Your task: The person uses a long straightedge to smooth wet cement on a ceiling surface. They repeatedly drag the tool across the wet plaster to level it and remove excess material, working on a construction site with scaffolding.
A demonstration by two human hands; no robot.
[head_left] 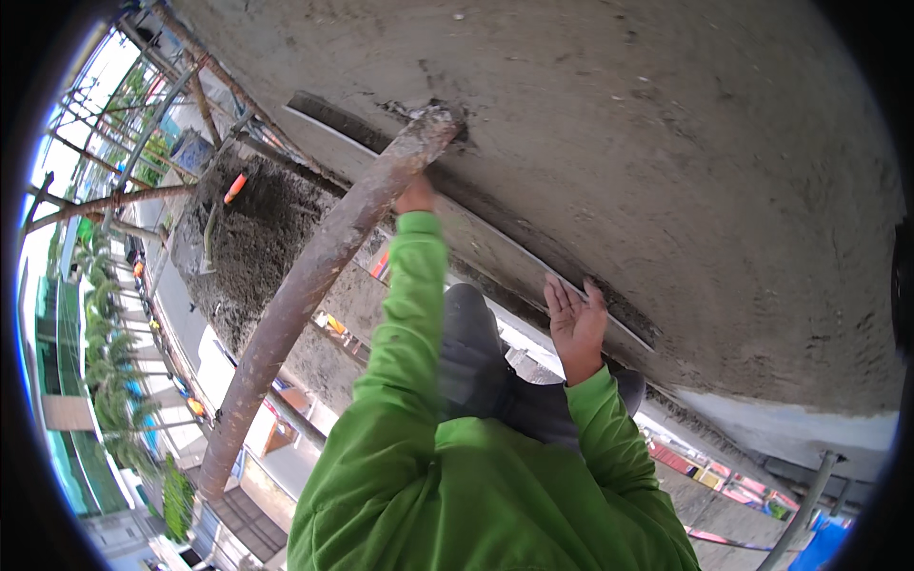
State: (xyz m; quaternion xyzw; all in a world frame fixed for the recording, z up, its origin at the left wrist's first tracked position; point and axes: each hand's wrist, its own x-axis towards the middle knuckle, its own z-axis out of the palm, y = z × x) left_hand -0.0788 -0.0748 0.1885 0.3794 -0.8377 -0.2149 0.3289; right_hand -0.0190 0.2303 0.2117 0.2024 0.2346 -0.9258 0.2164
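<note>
One long bar (pixel 495 233) lies mid-frame against the grey wall (pixel 609 133); my right hand's (pixel 577 328) fingers spread on its edge, my left hand's (pixel 416 196) I can't tell. Probably smoothing; next calls for even pressure.

Long, pale-edged straightedge (pixel 519 246), slanting down rightward, against grey plastered wall (pixel 666 162)

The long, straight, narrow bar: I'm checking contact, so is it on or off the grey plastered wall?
On: the bar lies along the wall, right hand at its edge.
</note>
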